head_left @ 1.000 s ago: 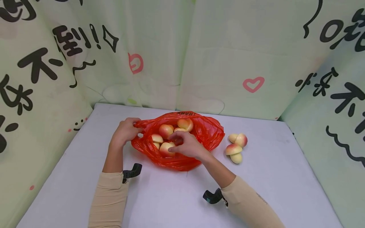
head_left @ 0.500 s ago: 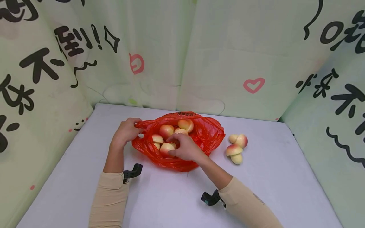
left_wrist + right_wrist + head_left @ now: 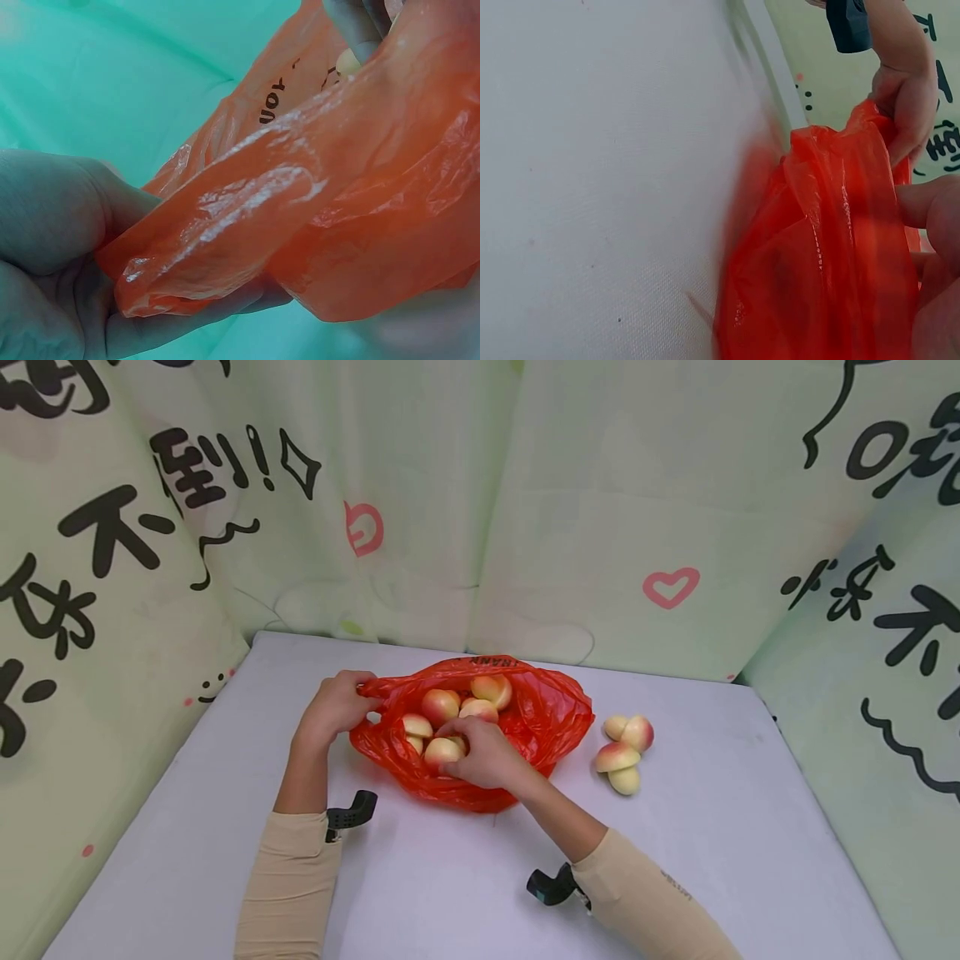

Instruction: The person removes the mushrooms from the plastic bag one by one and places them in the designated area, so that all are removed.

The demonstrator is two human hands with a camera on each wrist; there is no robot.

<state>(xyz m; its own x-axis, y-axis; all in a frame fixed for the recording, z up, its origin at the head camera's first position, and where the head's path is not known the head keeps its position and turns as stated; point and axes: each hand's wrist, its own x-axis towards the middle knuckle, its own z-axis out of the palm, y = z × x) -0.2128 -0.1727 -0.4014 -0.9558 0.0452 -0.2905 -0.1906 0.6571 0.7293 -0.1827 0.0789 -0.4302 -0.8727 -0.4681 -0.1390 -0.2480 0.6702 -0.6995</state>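
Note:
A red plastic bag (image 3: pixel 555 714) lies on the table with its mouth spread, several red-and-yellow toy mushrooms (image 3: pixel 440 706) inside. At the bag's left edge, my left hand (image 3: pixel 333 706) pinches the rim; in the left wrist view the thumb (image 3: pixel 124 202) lies over the plastic and fingers under it. My right hand (image 3: pixel 487 756) reaches into the bag over its near rim. Its thumb and fingers curl round a toy mushroom (image 3: pixel 441 752) near the front. The right wrist view shows the bag's outer side (image 3: pixel 817 262), which hides the fingertips and that mushroom.
To the right of the bag, two more toy mushrooms (image 3: pixel 628 733) (image 3: pixel 619 766) lie touching on the white table (image 3: pixel 712 843). Printed curtains (image 3: pixel 585 527) enclose the table at the back and both sides.
My right hand has moved slightly left and lower into the bag, and its fingers have closed in round the front mushroom. The left hand keeps its hold on the rim.

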